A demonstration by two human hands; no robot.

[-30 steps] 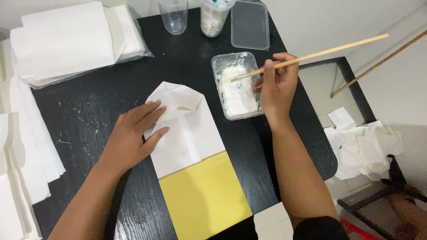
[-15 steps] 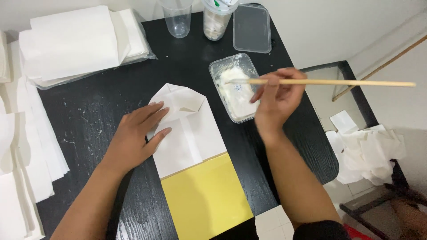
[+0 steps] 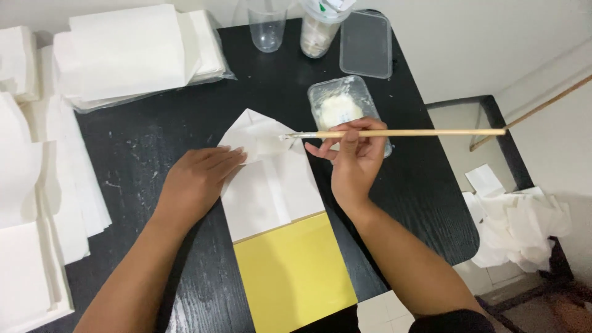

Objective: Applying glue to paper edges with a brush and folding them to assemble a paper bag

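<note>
Right hand (image 3: 354,161) pinches a long, thin wooden brush stick (image 3: 407,132) between thumb and fingertips, near the stick's left third. The stick's long axis runs almost level, left to right across the scene; its handle end reaches far right, past the table edge. Its tip (image 3: 288,137) points left and sits over the folded upper flap of the white folded paper piece (image 3: 271,185), at or just above the surface; contact cannot be confirmed from this angle.

The paper piece lies mid-table on the black wood-grain tabletop (image 3: 154,135), pointed end far, square end near, its near edge overlapping a yellow rectangular sheet (image 3: 293,277). It lies just left of the right hand's fingers and directly under the brush tip.

Left hand (image 3: 197,185) lies flat, palm down, fingers together and extended toward the right, fingertips pressing the paper's left edge. Both hands are close to the paper; the left is touching it, the right is not.

Just beyond the right hand stands a clear plastic tub of white paste (image 3: 339,108), partly hidden by the knuckles. Right wrist is raised, forearm coming in from the near right.

A stack of white paper sheets (image 3: 129,52) lies at far left.
</note>
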